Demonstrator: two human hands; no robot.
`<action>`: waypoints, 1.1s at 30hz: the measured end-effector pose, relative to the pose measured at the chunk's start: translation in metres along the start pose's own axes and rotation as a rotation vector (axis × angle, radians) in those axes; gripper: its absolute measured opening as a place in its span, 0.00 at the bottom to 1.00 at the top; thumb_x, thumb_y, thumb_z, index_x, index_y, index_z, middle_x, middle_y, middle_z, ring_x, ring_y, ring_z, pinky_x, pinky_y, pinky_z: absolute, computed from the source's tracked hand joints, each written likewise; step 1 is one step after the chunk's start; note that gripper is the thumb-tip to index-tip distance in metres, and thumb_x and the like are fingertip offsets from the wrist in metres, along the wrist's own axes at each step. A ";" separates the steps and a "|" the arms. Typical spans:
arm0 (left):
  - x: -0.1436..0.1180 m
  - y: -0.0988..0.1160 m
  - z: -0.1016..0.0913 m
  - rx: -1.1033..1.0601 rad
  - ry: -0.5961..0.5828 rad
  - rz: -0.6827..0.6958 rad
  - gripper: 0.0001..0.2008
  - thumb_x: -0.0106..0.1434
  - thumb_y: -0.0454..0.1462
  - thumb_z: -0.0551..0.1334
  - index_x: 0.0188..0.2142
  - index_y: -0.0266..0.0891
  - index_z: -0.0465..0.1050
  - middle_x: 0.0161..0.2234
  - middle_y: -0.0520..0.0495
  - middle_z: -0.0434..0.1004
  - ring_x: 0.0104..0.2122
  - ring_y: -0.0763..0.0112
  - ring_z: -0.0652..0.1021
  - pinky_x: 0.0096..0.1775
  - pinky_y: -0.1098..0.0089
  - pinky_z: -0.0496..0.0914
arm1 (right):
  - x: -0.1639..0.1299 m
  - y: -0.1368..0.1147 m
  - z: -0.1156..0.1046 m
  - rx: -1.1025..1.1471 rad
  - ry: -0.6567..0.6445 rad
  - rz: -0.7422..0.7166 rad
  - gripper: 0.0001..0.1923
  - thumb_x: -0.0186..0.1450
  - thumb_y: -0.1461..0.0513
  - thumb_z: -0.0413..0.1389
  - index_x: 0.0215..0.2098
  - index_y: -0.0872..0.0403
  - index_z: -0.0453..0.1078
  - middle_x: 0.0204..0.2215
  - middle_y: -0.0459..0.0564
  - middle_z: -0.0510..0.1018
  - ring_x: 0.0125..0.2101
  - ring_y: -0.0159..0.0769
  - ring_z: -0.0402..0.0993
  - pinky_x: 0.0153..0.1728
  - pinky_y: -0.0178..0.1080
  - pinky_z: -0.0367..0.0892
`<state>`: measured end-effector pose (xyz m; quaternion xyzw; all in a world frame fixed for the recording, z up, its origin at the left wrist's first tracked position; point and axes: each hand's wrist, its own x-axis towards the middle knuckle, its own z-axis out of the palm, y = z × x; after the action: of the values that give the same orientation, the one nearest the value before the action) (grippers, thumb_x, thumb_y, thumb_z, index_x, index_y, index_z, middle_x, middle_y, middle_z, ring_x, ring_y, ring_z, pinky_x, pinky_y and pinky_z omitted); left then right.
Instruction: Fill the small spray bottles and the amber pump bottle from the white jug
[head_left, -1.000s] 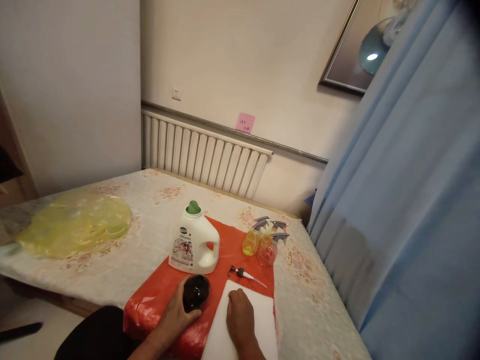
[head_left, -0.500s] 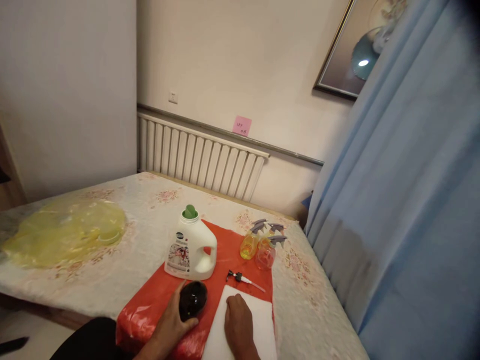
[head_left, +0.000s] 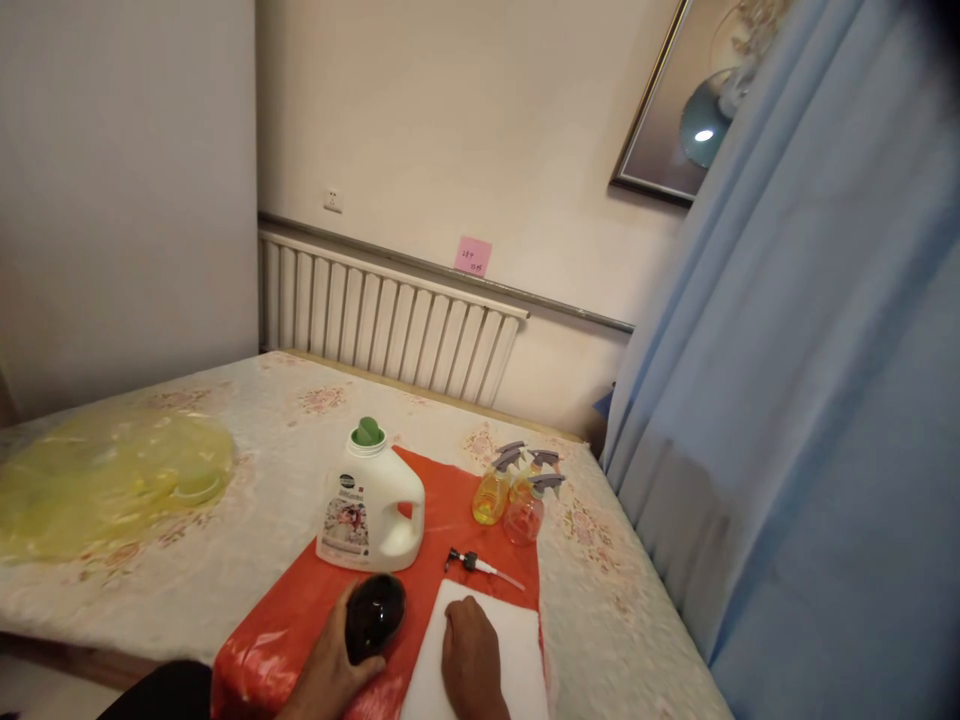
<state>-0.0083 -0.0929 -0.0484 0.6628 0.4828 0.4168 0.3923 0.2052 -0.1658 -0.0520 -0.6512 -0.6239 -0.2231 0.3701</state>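
Clear of white pad [head_left: 520,650] edge, your L hand [head_left: 330,650] grips blk btl [head_left: 376,615]; R hand [head_left: 472,652] closed, contents unclear; jug label [head_left: 345,522] illegible.

On a glossy red plastic sheet [head_left: 442,500], a handled white plastic jug [head_left: 367,520] is set behind a rounded black container [head_left: 375,615]; rightward, three translucent yellow-to-pink spray bottles [head_left: 523,520] are grouped behind a slender black-and-white plastic pump [head_left: 480,566], itself laid behind a flat white rectangular pad [head_left: 517,640].

The black object [head_left: 375,615] is glossy; red sheet [head_left: 439,500], shiny plastic.
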 end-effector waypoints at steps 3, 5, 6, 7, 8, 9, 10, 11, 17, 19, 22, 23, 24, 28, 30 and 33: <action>0.001 -0.003 0.000 0.014 -0.002 0.007 0.44 0.42 0.36 0.66 0.60 0.34 0.57 0.59 0.32 0.69 0.60 0.44 0.69 0.63 0.49 0.61 | 0.000 0.000 0.000 0.003 0.006 -0.002 0.12 0.66 0.70 0.46 0.29 0.49 0.62 0.25 0.45 0.70 0.25 0.38 0.68 0.29 0.37 0.62; 0.001 -0.005 0.000 0.027 -0.015 0.018 0.44 0.44 0.36 0.66 0.61 0.34 0.55 0.60 0.32 0.68 0.60 0.46 0.69 0.63 0.50 0.61 | 0.000 -0.001 0.000 0.002 0.008 -0.001 0.12 0.66 0.70 0.46 0.28 0.49 0.61 0.24 0.45 0.70 0.25 0.38 0.68 0.28 0.37 0.62; 0.001 -0.006 0.000 0.034 -0.019 0.023 0.44 0.44 0.37 0.65 0.61 0.35 0.54 0.61 0.32 0.67 0.61 0.46 0.69 0.63 0.50 0.60 | 0.001 -0.001 0.000 0.001 0.008 -0.001 0.12 0.66 0.70 0.46 0.28 0.49 0.61 0.24 0.45 0.69 0.24 0.38 0.68 0.28 0.37 0.62; 0.002 -0.006 0.000 0.041 -0.021 0.026 0.44 0.44 0.37 0.65 0.61 0.35 0.54 0.61 0.32 0.67 0.61 0.46 0.69 0.63 0.50 0.60 | 0.001 -0.001 0.000 0.000 0.008 0.000 0.12 0.66 0.70 0.46 0.28 0.49 0.61 0.24 0.45 0.69 0.24 0.38 0.68 0.28 0.38 0.62; 0.002 -0.006 0.000 0.050 -0.020 0.024 0.44 0.45 0.37 0.65 0.61 0.35 0.54 0.61 0.32 0.67 0.61 0.46 0.69 0.63 0.49 0.60 | 0.001 -0.001 0.000 -0.001 0.009 0.000 0.12 0.66 0.70 0.45 0.28 0.49 0.61 0.24 0.45 0.69 0.24 0.38 0.68 0.28 0.38 0.62; 0.003 -0.007 0.001 0.061 -0.015 0.020 0.44 0.44 0.37 0.65 0.61 0.35 0.54 0.61 0.32 0.67 0.61 0.46 0.68 0.63 0.49 0.60 | 0.002 -0.001 0.000 -0.001 0.009 -0.001 0.12 0.66 0.70 0.45 0.28 0.49 0.61 0.24 0.45 0.69 0.24 0.38 0.68 0.28 0.38 0.62; 0.004 -0.007 0.001 0.069 -0.012 0.017 0.43 0.44 0.37 0.65 0.61 0.34 0.54 0.60 0.31 0.67 0.61 0.46 0.69 0.63 0.49 0.60 | 0.002 -0.001 0.000 0.001 0.010 -0.003 0.12 0.66 0.70 0.45 0.29 0.49 0.61 0.24 0.45 0.70 0.24 0.38 0.68 0.28 0.38 0.62; 0.005 -0.006 0.001 0.075 -0.015 0.016 0.43 0.45 0.37 0.65 0.61 0.34 0.54 0.60 0.31 0.67 0.60 0.46 0.69 0.63 0.49 0.61 | 0.002 -0.001 -0.001 0.003 0.011 -0.005 0.12 0.67 0.70 0.45 0.29 0.49 0.62 0.24 0.45 0.70 0.25 0.38 0.68 0.28 0.38 0.62; 0.007 0.008 -0.005 0.075 -0.021 0.057 0.40 0.46 0.37 0.66 0.59 0.37 0.56 0.57 0.34 0.71 0.58 0.48 0.73 0.61 0.49 0.64 | 0.003 -0.001 -0.002 0.020 0.021 -0.014 0.13 0.69 0.68 0.45 0.30 0.49 0.64 0.24 0.45 0.70 0.24 0.38 0.68 0.27 0.37 0.63; 0.007 0.015 -0.006 0.056 -0.013 0.078 0.39 0.45 0.36 0.66 0.59 0.39 0.58 0.57 0.36 0.73 0.57 0.48 0.74 0.60 0.50 0.66 | 0.004 -0.002 -0.002 0.023 0.020 -0.015 0.14 0.70 0.68 0.44 0.30 0.49 0.64 0.24 0.45 0.70 0.24 0.38 0.68 0.27 0.37 0.63; 0.007 0.023 -0.004 0.038 -0.005 0.071 0.39 0.43 0.36 0.65 0.57 0.39 0.61 0.56 0.37 0.75 0.56 0.47 0.75 0.59 0.50 0.68 | 0.005 -0.002 -0.001 0.024 0.019 -0.015 0.13 0.70 0.67 0.44 0.30 0.49 0.64 0.24 0.45 0.70 0.24 0.37 0.68 0.27 0.37 0.64; 0.008 0.025 -0.003 0.035 -0.007 0.065 0.39 0.43 0.36 0.65 0.57 0.39 0.62 0.55 0.37 0.75 0.56 0.47 0.75 0.59 0.50 0.68 | 0.005 -0.002 -0.001 0.023 0.019 -0.015 0.13 0.71 0.66 0.45 0.30 0.49 0.64 0.24 0.45 0.70 0.24 0.37 0.68 0.27 0.37 0.64; 0.009 0.026 -0.002 0.029 -0.012 0.057 0.39 0.43 0.36 0.65 0.57 0.38 0.62 0.55 0.37 0.76 0.56 0.47 0.75 0.59 0.51 0.68 | 0.005 -0.002 -0.001 0.022 0.018 -0.014 0.13 0.71 0.66 0.45 0.30 0.49 0.64 0.24 0.45 0.70 0.24 0.37 0.68 0.27 0.37 0.64; 0.014 0.031 0.002 -0.019 -0.047 0.046 0.40 0.41 0.35 0.66 0.57 0.39 0.63 0.55 0.40 0.77 0.56 0.46 0.75 0.58 0.52 0.69 | 0.005 -0.002 0.002 0.013 0.006 -0.001 0.14 0.71 0.65 0.44 0.30 0.48 0.65 0.24 0.46 0.71 0.25 0.38 0.69 0.26 0.37 0.64; 0.016 0.034 0.004 -0.044 -0.083 0.053 0.40 0.42 0.36 0.66 0.58 0.41 0.63 0.56 0.41 0.75 0.57 0.46 0.74 0.59 0.51 0.68 | 0.005 -0.001 0.004 0.014 -0.005 0.011 0.14 0.71 0.65 0.45 0.30 0.48 0.66 0.24 0.46 0.71 0.24 0.38 0.69 0.26 0.38 0.64; 0.020 0.041 0.007 -0.062 -0.161 0.053 0.40 0.47 0.38 0.68 0.60 0.40 0.60 0.60 0.38 0.71 0.60 0.48 0.71 0.61 0.51 0.66 | 0.004 0.002 0.009 0.031 -0.026 0.028 0.12 0.70 0.64 0.46 0.30 0.48 0.66 0.24 0.46 0.72 0.24 0.38 0.70 0.26 0.38 0.64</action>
<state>0.0149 -0.0833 -0.0098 0.6943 0.4190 0.3872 0.4388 0.2064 -0.1562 -0.0545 -0.6571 -0.6228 -0.1997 0.3749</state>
